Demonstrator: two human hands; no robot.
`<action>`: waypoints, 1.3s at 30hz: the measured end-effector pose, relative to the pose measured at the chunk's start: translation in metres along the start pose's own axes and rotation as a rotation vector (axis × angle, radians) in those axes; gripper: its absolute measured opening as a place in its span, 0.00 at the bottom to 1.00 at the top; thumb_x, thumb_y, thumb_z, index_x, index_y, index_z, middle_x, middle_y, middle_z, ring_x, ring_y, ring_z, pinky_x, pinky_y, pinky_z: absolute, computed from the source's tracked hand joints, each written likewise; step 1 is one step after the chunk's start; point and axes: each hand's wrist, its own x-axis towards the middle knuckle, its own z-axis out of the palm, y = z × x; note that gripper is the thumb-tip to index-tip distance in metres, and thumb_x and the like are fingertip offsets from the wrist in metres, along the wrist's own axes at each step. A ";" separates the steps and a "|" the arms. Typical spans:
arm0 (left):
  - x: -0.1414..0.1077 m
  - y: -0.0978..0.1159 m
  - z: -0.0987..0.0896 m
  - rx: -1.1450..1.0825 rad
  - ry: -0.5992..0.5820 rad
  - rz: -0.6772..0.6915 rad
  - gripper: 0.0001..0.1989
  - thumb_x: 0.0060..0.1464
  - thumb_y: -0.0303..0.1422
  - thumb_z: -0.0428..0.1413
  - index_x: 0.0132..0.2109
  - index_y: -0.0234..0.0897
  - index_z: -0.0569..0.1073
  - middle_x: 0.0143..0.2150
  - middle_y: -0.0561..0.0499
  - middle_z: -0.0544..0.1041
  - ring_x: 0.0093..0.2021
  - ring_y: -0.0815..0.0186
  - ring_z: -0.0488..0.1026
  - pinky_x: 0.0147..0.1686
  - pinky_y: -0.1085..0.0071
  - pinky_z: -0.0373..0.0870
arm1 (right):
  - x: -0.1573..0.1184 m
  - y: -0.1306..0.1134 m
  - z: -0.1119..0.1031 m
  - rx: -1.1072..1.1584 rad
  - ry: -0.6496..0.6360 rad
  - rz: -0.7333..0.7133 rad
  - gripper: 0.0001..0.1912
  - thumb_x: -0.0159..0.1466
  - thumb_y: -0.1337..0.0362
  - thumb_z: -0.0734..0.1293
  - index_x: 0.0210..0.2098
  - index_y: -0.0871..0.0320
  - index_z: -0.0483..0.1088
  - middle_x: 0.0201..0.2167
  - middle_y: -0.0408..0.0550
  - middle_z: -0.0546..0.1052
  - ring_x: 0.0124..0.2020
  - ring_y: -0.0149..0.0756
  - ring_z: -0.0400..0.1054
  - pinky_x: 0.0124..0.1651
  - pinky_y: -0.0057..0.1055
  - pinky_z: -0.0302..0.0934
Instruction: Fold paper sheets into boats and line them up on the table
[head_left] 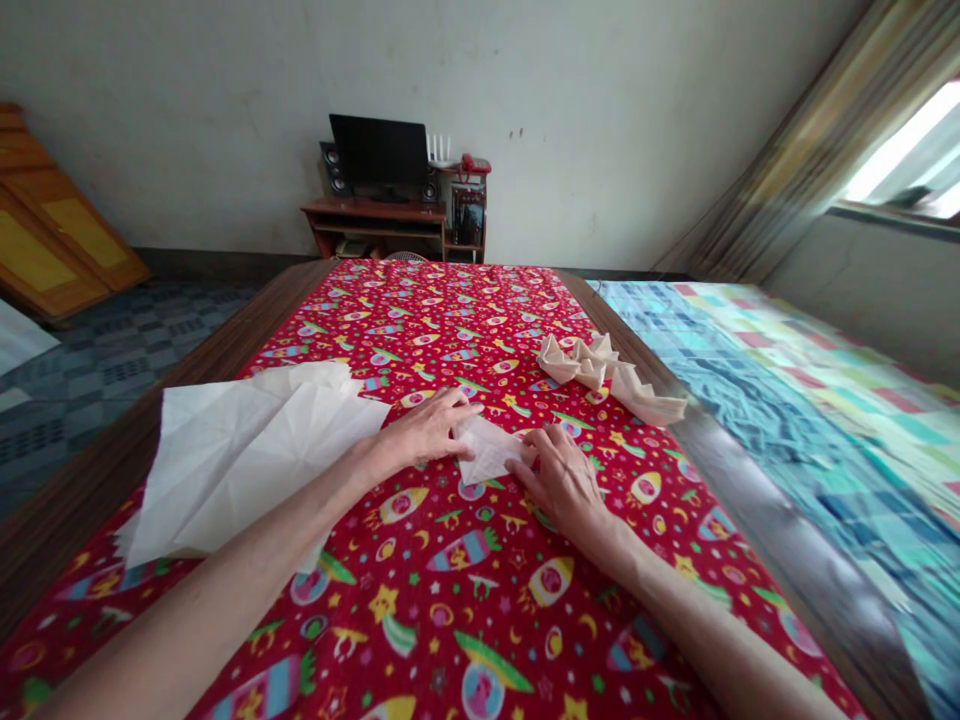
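A small folded piece of white paper [489,452] lies on the red patterned cloth between my two hands. My left hand [431,428] pinches its left corner, thumb below and fingers above. At the opposite corner, my right hand [559,470] grips the paper between thumb and curled fingers. Left of my left forearm is a stack of creased white paper sheets [232,460], partly covered by that arm. Several folded paper shapes with pointed tips [592,360] sit farther back on the right, near the cloth's edge.
The red cloth [450,610] covers a table with a dark wooden edge [757,500]. A bed with a checked sheet [810,370] adjoins on the right. Beyond the table's far end stands a desk [375,210] with a monitor [380,152]. A wooden cabinet [64,220] is at the left.
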 end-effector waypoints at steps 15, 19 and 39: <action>0.023 0.004 -0.006 -0.112 -0.035 -0.105 0.10 0.42 0.34 0.62 0.32 0.35 0.71 0.32 0.53 0.70 0.35 0.65 0.68 0.35 0.72 0.64 | 0.007 0.006 0.008 0.183 -0.060 0.012 0.04 0.60 0.65 0.64 0.28 0.56 0.66 0.27 0.42 0.70 0.28 0.31 0.63 0.31 0.25 0.51; 0.014 0.004 -0.008 -0.149 -0.051 -0.215 0.06 0.45 0.34 0.57 0.32 0.37 0.73 0.24 0.57 0.71 0.26 0.69 0.67 0.24 0.76 0.58 | 0.014 0.016 0.010 0.212 -0.045 -0.054 0.05 0.61 0.66 0.64 0.29 0.57 0.67 0.28 0.44 0.71 0.30 0.32 0.64 0.32 0.26 0.52; -0.006 0.016 0.007 -0.042 0.102 -0.159 0.04 0.52 0.28 0.56 0.30 0.36 0.72 0.30 0.54 0.71 0.33 0.68 0.69 0.33 0.73 0.62 | 0.035 0.027 0.016 0.382 -0.028 -0.238 0.04 0.61 0.68 0.67 0.29 0.59 0.72 0.27 0.45 0.72 0.29 0.32 0.64 0.32 0.28 0.57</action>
